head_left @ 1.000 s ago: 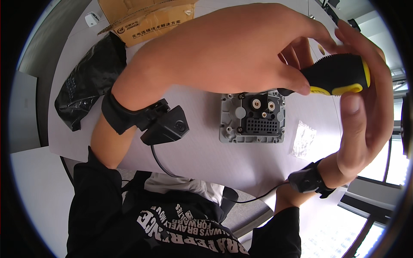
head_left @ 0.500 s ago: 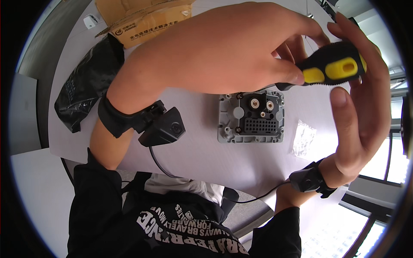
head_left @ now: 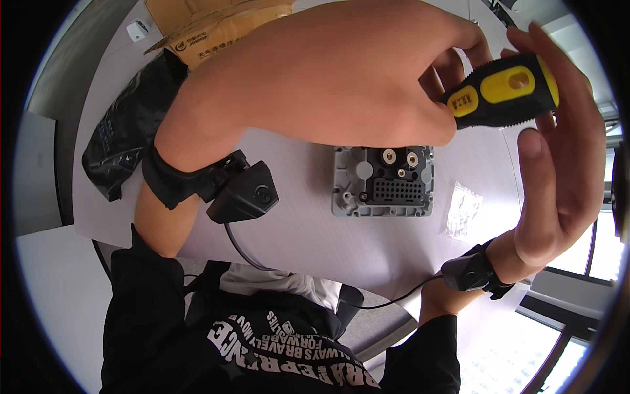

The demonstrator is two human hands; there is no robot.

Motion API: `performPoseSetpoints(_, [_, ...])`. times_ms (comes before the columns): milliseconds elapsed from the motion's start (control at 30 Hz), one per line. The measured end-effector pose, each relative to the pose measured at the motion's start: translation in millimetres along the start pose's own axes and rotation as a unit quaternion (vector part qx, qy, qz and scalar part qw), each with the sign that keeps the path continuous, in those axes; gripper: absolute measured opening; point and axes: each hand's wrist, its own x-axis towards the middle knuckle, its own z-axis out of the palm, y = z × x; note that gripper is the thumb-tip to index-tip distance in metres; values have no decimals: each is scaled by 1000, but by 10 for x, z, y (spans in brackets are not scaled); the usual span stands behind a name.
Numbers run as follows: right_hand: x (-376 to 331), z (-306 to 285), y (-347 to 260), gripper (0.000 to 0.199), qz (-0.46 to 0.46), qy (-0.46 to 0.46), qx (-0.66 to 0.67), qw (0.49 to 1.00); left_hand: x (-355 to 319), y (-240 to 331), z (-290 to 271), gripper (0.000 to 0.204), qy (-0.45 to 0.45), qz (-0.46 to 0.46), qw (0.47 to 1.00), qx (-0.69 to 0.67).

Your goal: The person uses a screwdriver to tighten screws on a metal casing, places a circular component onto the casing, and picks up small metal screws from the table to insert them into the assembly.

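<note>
My left hand (head_left: 407,79) reaches across from the left, its thumb and fingers closed around the shaft end of a black-and-yellow screwdriver (head_left: 505,92). The handle's butt points right, at the fingers of my right hand (head_left: 564,157). That hand is open, its thumb standing apart from the curved fingers; whether they touch the butt I cannot tell. Behind my left hand the screwdriver's blade is hidden. Below, a grey rectangular housing (head_left: 341,197) lies on the table. Set into it is a black connector block (head_left: 397,191) with round metal sockets and a grid of holes; my left hand covers its far edge.
A small clear bag (head_left: 464,210) lies right of the housing. At the far left are an open cardboard box (head_left: 216,39), a black plastic bag (head_left: 134,125) and a small white object (head_left: 137,30). Cables run from both wrist-worn cameras (head_left: 246,192) over the table's near edge.
The screwdriver handle has turned and shifted slightly left and up, still in my left hand. My left hand has come lower over the housing's far edge. My right hand has moved slightly right.
</note>
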Motion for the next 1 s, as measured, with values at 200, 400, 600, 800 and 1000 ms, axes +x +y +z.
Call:
performPoseSetpoints(200, [-58, 176, -82, 54, 98, 106, 10, 989, 90, 318, -319, 45, -134, -104, 967, -190])
performPoseSetpoints(400, [-17, -53, 186, 59, 44, 14, 57, 997, -70, 515, -68, 51, -16, -128, 992, 4])
performPoseSetpoints(600, [5, 218, -14, 50, 50, 115, -44, 991, 24, 426, -284, 53, -73, -161, 976, -130])
performPoseSetpoints(800, [11, 3, -130, 69, 107, -13, -91, 990, -50, 157, 88, 57, 46, -144, 988, 18])
performPoseSetpoints(1000, [-14, 87, -131, 43, 76, 49, 38, 995, -47, -129, 170, 54, 60, -94, 987, -114])
